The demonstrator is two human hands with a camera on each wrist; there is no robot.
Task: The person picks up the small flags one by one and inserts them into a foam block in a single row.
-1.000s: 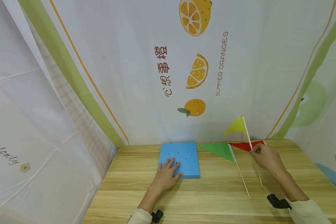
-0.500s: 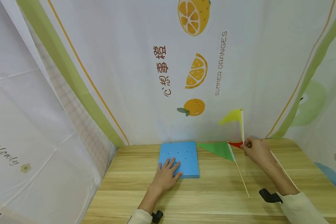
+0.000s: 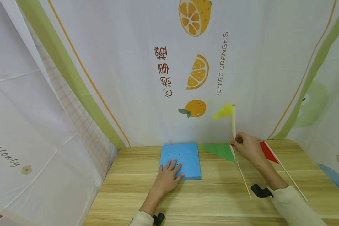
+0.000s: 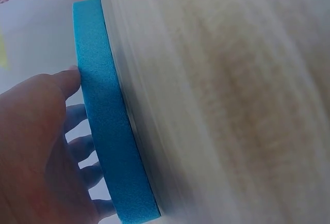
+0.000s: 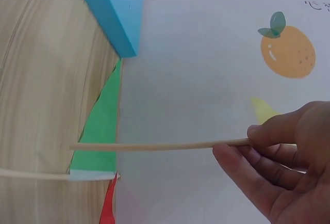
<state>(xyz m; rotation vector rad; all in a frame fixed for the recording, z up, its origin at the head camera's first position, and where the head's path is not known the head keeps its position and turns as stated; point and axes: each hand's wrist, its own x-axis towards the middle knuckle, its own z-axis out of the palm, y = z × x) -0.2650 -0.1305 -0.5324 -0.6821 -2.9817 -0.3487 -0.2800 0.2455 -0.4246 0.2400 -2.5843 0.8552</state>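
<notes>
A blue foam block (image 3: 190, 163) with several small holes in its top lies flat at the back of the table. My left hand (image 3: 167, 179) rests on its near left part with fingers spread; in the left wrist view the fingers (image 4: 82, 146) lie over its top face. My right hand (image 3: 248, 149) pinches the stick (image 5: 165, 146) of a yellow pennant flag (image 3: 226, 112) between thumb and fingers. The flag stands upright above the table, its cloth trailing left. Below it lies a green pennant flag (image 3: 221, 151). A red pennant flag (image 3: 269, 153) lies right of the hand, partly hidden by it.
The wooden table (image 3: 214, 201) ends at the back against a white curtain (image 3: 141, 94) printed with oranges and lettering. The green flag's tip reaches the block's right edge. Sticks of the green and red flags point toward the front of the table.
My right hand has carried the yellow flag left and slightly up, bringing its stick upright from a tilt. More of the red flag now shows behind the hand. My left hand stays still.
</notes>
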